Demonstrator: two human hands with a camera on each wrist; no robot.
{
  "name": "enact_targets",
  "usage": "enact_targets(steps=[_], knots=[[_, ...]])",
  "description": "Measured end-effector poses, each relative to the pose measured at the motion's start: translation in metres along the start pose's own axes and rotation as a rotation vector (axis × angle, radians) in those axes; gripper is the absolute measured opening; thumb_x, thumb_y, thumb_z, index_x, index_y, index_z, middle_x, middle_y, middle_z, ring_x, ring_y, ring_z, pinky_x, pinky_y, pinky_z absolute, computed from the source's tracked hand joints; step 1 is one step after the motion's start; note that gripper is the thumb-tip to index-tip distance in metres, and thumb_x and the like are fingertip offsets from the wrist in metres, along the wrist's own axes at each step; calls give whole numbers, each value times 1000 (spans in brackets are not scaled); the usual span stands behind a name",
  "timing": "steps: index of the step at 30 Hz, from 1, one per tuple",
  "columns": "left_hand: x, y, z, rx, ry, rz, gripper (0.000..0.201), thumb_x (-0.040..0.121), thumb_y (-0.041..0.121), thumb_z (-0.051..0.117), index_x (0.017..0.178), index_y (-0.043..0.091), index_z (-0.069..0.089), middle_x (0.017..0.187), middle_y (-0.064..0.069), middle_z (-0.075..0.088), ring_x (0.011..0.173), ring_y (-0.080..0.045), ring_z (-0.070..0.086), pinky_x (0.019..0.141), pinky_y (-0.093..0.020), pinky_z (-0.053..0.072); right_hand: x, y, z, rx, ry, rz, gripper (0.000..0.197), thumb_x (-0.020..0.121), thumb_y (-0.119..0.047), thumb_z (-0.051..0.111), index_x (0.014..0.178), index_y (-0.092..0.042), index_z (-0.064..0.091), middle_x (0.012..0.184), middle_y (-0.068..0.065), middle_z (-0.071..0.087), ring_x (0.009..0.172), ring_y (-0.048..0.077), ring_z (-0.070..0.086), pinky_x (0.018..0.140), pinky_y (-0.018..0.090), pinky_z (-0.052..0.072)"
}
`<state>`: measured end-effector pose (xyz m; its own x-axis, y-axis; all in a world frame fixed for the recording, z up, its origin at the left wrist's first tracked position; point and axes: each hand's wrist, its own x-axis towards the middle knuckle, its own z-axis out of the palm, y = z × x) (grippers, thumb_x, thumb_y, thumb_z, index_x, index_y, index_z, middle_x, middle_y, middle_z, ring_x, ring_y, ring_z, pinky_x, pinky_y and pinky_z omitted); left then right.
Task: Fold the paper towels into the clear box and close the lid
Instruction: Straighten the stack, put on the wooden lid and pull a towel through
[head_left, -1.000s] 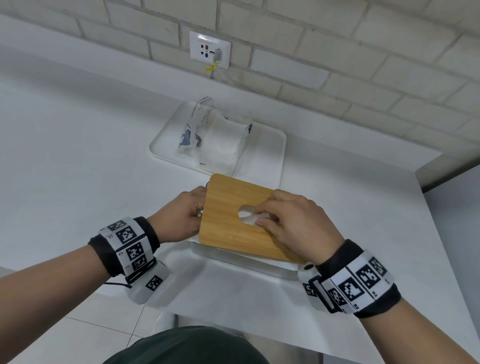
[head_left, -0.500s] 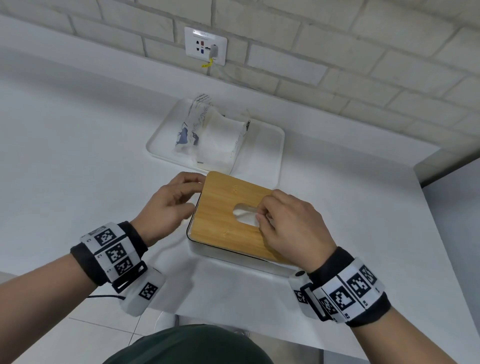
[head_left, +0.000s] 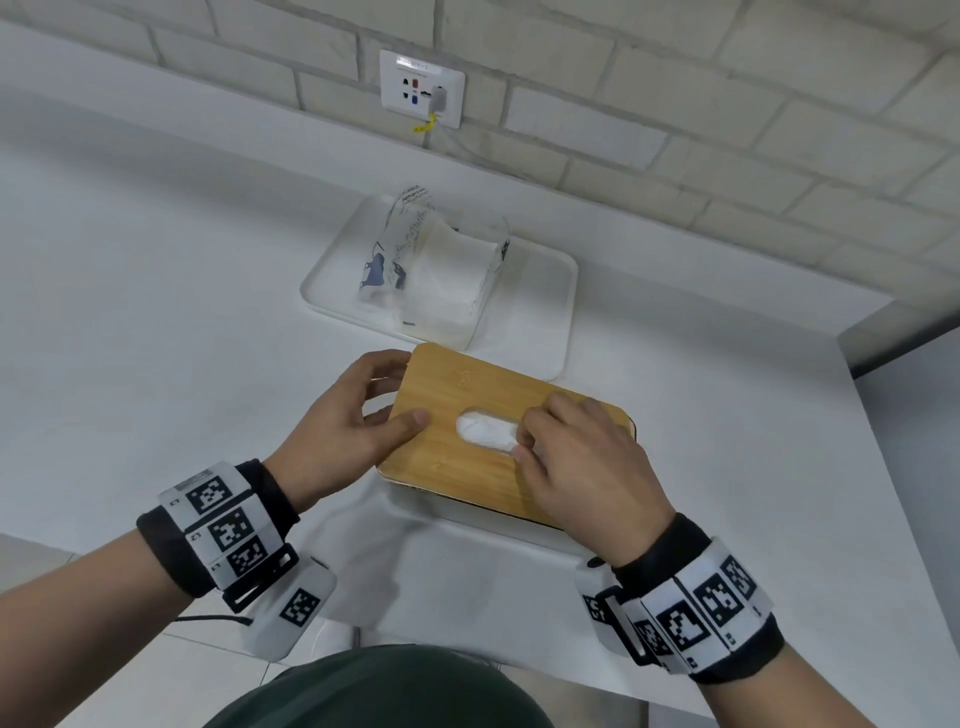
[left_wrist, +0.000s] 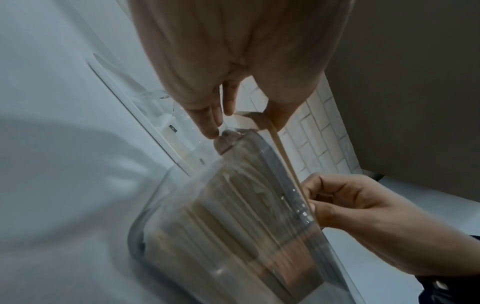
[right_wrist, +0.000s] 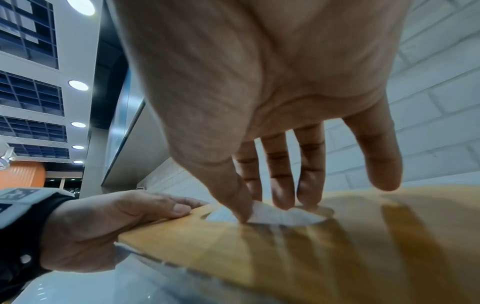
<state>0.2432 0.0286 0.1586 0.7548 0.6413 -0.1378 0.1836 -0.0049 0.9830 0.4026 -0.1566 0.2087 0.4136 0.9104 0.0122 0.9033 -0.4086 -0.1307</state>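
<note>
Bamboo under both hands: the right hand (head_left: 582, 457) has its thumb and forefinger pinched on a tuft of white paper towel (head_left: 485, 430) that shows through the oval slot in the flat, rounded-corner bamboo lid (head_left: 467, 467), while its other fingers rest straight on the wood. The left hand (head_left: 348, 426) grips the lid's left end, thumb pressed flat on top and fingers curled round the far corner and down the side.

That lid sits on the clear, rounded-rectangular plastic box (left_wrist: 233, 236), which stands near the front edge of the white table (head_left: 156, 312). Through the wall, the left wrist view shows a stack of folded paper towels (left_wrist: 228, 216) filling most of the box.

By my reading the folding and loading are done and this is the closing step, with the top sheet being drawn up through the slot. Whether the lid is seated all the way round I cannot tell; the head view suggests it is close to level. Next move, as I judge it: a gentle lift of the pinched sheet while the left hand steadies the lid, then an even press at both ends.

Behind the box, a shallow white rectangular tray (head_left: 550, 312) holds a torn-open clear printed plastic wrapper (head_left: 400, 244) with more white towels (head_left: 449, 280) in it.
</note>
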Motion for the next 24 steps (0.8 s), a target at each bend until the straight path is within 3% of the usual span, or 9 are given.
enact_targets(steps=[2, 5, 9, 12, 17, 19, 22, 24], knots=[[1, 0, 0, 48, -29, -7, 59, 95, 13, 72, 145, 30, 48, 135, 12, 59, 121, 10, 56, 88, -10, 52, -2, 0, 2, 27, 2, 11, 13, 98, -32, 55, 92, -21, 60, 95, -6, 56, 90, 22, 51, 68, 40, 49], [5, 0, -1, 106, -66, -21, 69, 97, 13, 69, 155, 34, 37, 141, 16, 50, 126, 8, 51, 82, -2, 49, -3, 4, -1, 128, -14, 49, 12, 98, -34, 57, 94, -24, 62, 101, -9, 55, 95, 17, 48, 73, 33, 42], [12, 3, -5, 333, -158, 57, 73, 95, 31, 67, 159, 31, 33, 156, 18, 38, 135, 3, 42, 101, -9, 43, -2, 8, -7, 171, -50, 62, 11, 98, -37, 57, 97, -28, 63, 107, -13, 54, 99, 14, 46, 78, 31, 41], [14, 1, -8, 453, -260, 113, 68, 96, 24, 70, 157, 27, 39, 162, 24, 29, 137, 11, 36, 100, 1, 37, -1, 8, -10, 164, -97, 63, 12, 99, -37, 55, 98, -27, 62, 107, -13, 56, 99, 15, 48, 79, 31, 43], [14, 0, -11, 451, -285, 107, 72, 97, 24, 69, 158, 37, 33, 164, 20, 24, 143, 5, 32, 113, -25, 43, -1, 5, -11, 179, -109, 47, 11, 99, -35, 54, 97, -27, 60, 101, -12, 57, 98, 16, 51, 78, 33, 46], [11, 2, -12, 438, -263, 132, 72, 92, 42, 71, 156, 41, 36, 164, 19, 24, 143, 6, 32, 116, -27, 41, -3, 6, -10, 196, -90, 47, 10, 99, -35, 55, 95, -27, 60, 100, -12, 58, 97, 16, 51, 78, 33, 45], [2, 8, -11, 599, -303, 246, 92, 74, 80, 64, 154, 42, 38, 167, 20, 16, 149, 6, 22, 118, -21, 28, -9, 8, -4, 232, -67, 40, 9, 98, -36, 56, 93, -29, 59, 101, -15, 58, 99, 15, 53, 85, 36, 47], [-2, 9, -6, 719, -363, 320, 99, 69, 87, 61, 153, 40, 39, 169, 12, 14, 156, -2, 12, 122, -25, 24, -16, 9, 1, 249, -38, 49, 8, 97, -39, 54, 92, -33, 57, 103, -18, 57, 100, 13, 53, 91, 44, 45]])
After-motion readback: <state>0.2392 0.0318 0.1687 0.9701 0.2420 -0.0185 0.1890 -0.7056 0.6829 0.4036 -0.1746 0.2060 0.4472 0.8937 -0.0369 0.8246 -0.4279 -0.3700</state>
